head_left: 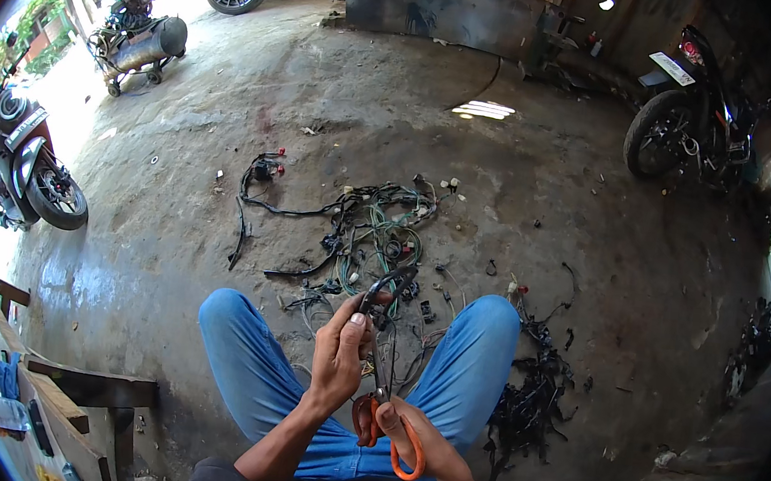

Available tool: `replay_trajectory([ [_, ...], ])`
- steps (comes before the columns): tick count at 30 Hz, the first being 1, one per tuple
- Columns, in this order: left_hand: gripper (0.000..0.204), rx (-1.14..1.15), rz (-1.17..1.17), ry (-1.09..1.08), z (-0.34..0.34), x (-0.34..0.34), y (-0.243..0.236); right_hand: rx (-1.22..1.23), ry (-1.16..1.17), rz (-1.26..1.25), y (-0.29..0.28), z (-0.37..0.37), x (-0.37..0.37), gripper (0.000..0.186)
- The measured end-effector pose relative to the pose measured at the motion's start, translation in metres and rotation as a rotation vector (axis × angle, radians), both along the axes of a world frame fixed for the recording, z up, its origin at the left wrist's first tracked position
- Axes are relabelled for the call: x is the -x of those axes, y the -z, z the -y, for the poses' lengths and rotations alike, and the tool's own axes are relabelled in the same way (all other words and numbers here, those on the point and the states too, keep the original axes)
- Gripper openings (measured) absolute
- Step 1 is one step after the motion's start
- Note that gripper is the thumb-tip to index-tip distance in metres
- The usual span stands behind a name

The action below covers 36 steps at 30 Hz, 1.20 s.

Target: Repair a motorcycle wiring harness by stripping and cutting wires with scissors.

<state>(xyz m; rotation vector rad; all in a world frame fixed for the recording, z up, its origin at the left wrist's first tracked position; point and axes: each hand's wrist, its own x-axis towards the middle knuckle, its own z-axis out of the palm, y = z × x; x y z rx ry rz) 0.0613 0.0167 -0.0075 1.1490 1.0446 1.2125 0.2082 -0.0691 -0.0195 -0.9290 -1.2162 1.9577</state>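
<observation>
Scissors (382, 394) in R hand (415, 431), fingers curled round orange grips (420, 453); can't tell how far the blades are open. L hand (339, 348) has black wire (399, 277) pinched b/w thumb & fingers, up b/w the knees (492, 322). Harness (382, 231) lies mid-floor, short of the far edge; dark scraps (533, 402) more toward floor's R edge. Step in hand, prob.: scissor work on the wire. Next move calls for steady L grip, thumb clear.

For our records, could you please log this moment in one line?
left hand holds black cable; right hand holds orange-handled scissors; wiring on floor
</observation>
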Motion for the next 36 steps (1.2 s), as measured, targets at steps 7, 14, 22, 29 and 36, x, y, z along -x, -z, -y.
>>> replay_trajectory([
  [7,0.042,0.127,0.089,0.058,-0.001,0.008,0.005,0.116,-0.057,0.077,-0.003,-0.004,0.000,0.069],
  [14,0.045,0.170,0.259,0.051,-0.003,-0.002,-0.002,0.170,0.054,0.010,-0.020,-0.005,0.003,0.070],
  [22,0.049,0.103,0.276,0.149,0.003,0.006,-0.001,0.120,0.036,0.023,-0.033,-0.005,0.002,0.075],
  [29,0.051,0.107,0.273,0.140,0.007,0.005,-0.004,0.128,0.009,0.039,-0.028,-0.002,0.001,0.076],
  [36,0.051,0.086,0.292,0.159,0.007,0.000,-0.004,0.140,0.050,0.075,-0.031,0.001,0.000,0.075],
])
